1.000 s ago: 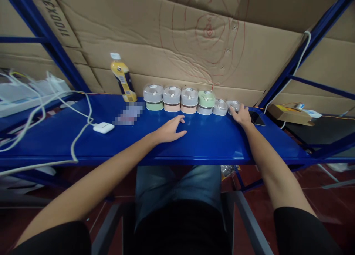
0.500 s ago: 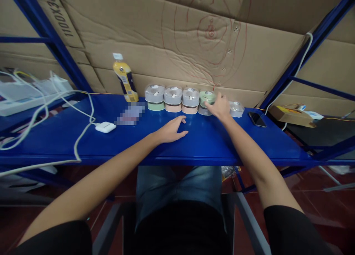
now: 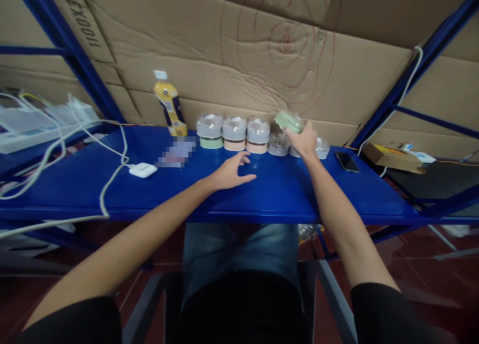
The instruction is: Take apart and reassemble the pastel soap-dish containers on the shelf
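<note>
My right hand [image 3: 305, 141] grips a green container [image 3: 289, 121] with a clear cover, tilted and raised above the row. Below it sits a single grey container [image 3: 278, 145]. To the right, more grey containers, one of them at the end [image 3: 322, 148], stand partly behind my hand. Left of the grey one are three stacks of two: a grey container [image 3: 258, 129] on a peach one, another grey one [image 3: 234, 128] on peach, and a grey one [image 3: 209, 126] on a green one [image 3: 210, 143]. My left hand [image 3: 234, 172] hovers or rests near the blue table, fingers apart, holding nothing.
A yellow bottle [image 3: 170, 104] stands at the back left. In front are a blurred-out flat item [image 3: 175, 152], a white charger case [image 3: 142, 170] and white cables [image 3: 107, 184]. A phone [image 3: 347, 161] lies at right. Cardboard [image 3: 187, 44] lines the back.
My right hand has lifted the green container off the grey one below and carried it up and right, tilting it. My left hand has barely moved.
</note>
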`<state>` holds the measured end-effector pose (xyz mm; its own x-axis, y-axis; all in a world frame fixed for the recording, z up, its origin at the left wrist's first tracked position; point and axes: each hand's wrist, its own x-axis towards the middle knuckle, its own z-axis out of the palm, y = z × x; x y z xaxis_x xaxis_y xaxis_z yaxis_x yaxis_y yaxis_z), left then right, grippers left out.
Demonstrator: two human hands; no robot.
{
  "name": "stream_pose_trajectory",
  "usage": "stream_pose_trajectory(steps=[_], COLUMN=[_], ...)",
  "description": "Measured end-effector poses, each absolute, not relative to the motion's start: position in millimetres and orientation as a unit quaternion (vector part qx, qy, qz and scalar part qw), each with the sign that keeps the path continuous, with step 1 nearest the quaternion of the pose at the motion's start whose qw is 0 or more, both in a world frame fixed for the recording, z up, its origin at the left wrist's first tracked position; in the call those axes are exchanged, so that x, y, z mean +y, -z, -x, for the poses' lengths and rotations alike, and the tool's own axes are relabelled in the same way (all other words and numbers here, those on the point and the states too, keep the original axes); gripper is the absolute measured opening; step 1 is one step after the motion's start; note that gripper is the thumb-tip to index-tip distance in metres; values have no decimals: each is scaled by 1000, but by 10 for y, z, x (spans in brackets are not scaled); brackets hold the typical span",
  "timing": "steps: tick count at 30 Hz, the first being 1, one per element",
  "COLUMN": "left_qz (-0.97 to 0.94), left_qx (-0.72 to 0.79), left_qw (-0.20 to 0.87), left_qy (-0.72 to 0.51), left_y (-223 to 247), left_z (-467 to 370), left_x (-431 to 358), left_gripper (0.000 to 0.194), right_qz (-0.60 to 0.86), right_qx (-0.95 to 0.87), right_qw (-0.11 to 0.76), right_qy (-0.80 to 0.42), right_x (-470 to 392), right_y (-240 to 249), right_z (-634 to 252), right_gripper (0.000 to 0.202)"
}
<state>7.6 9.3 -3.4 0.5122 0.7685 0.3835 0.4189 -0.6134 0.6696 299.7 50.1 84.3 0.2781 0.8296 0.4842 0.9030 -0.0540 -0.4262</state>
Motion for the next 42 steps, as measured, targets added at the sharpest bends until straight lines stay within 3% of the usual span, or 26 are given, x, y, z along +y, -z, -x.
stream_pose_trajectory(steps=[3, 6, 9, 11, 16, 19, 26, 28, 31, 33, 42], left_qz=[-781, -744, -752, -777, -806, -816, -827, -846, -877, -884, -846], left_qx=[332, 320, 327, 335, 353, 358, 346, 337, 324, 326, 369], left_qw=[340, 401, 390, 356, 299, 284, 258, 227, 190, 181, 166], left_qy=[-404, -428, -419, -397, -369, -355, -360, -345, -299, -282, -346], left_y=[18, -34, -93, -113, -60, -9, -16, -39, -65, -74, -107], left_z=[-34, 24, 82, 104, 75, 37, 58, 71, 74, 69, 226], left_x=[179, 239, 222, 184, 140, 152, 141, 121, 78, 52, 220], left_gripper=[98, 102, 104, 104, 116, 118, 120, 105, 69, 58, 59], right_qz=[611, 478, 368, 330, 356, 371, 373, 417, 494, 514, 512], right_qx=[-700, -791, -836, -854, -874, -879, -878, -851, -803, -789, -786], right_qw=[369, 350, 286, 250, 196, 214, 266, 286, 305, 312, 323], right_qy=[-1, -156, -289, -315, -266, -207, -138, -143, -133, -128, -129], right_x=[273, 127, 114, 143, 149, 94, 43, 71, 122, 149, 169], right_y=[-923, -868, -720, -619, -470, -422, -480, -516, -524, -501, -491], right_z=[-3117, -3074, -2939, -2870, -2794, -2664, -2669, -2841, -3058, -3119, -3090], right_gripper=[71, 67, 82, 93, 108, 111, 86, 78, 77, 77, 69])
